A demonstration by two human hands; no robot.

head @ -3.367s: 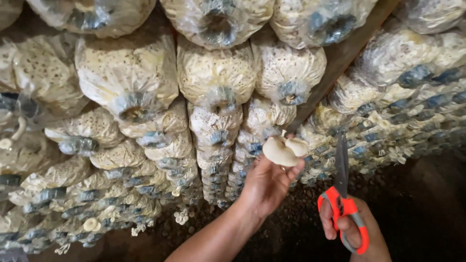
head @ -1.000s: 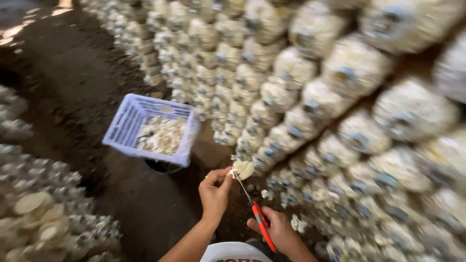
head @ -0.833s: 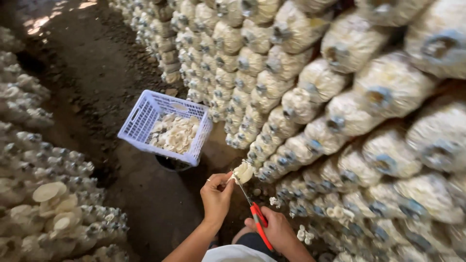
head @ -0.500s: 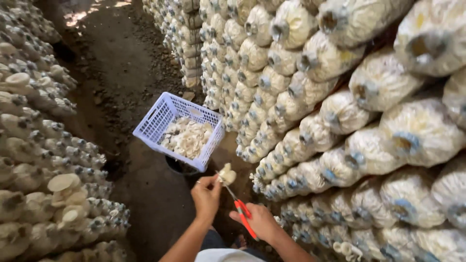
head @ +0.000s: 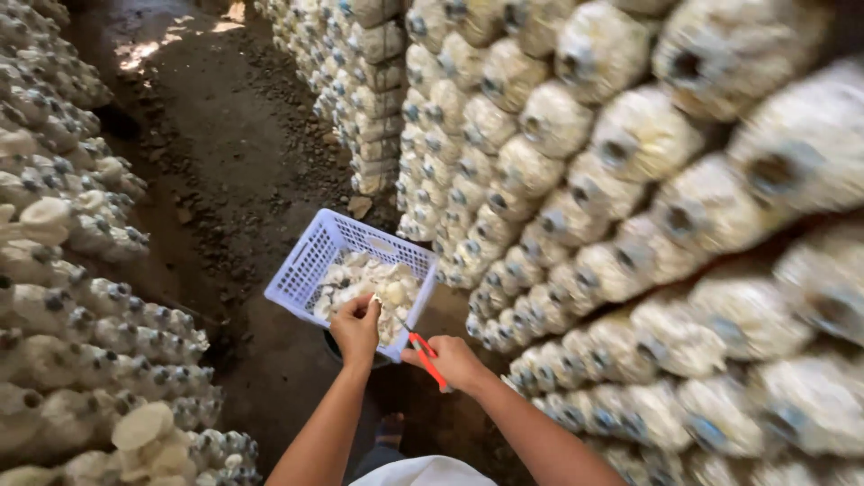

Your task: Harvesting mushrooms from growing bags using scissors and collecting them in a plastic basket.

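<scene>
Red-handled scissors [head: 427, 357] blades hide behind left hand [head: 356, 328] above basket [head: 310, 261].

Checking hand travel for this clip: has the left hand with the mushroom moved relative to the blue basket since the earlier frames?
Yes. The left hand has gone from the floor gap short of the blue basket to over its near edge, above the mushrooms inside.

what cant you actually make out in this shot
- Head view: whatever the left hand grips; its fingers cover it.
- Head view: the scissors blades; too thin, partly behind the left hand.
- Head view: basket near corner; hidden by both hands.
- Head view: grow bags at right; motion-blurred.
</scene>
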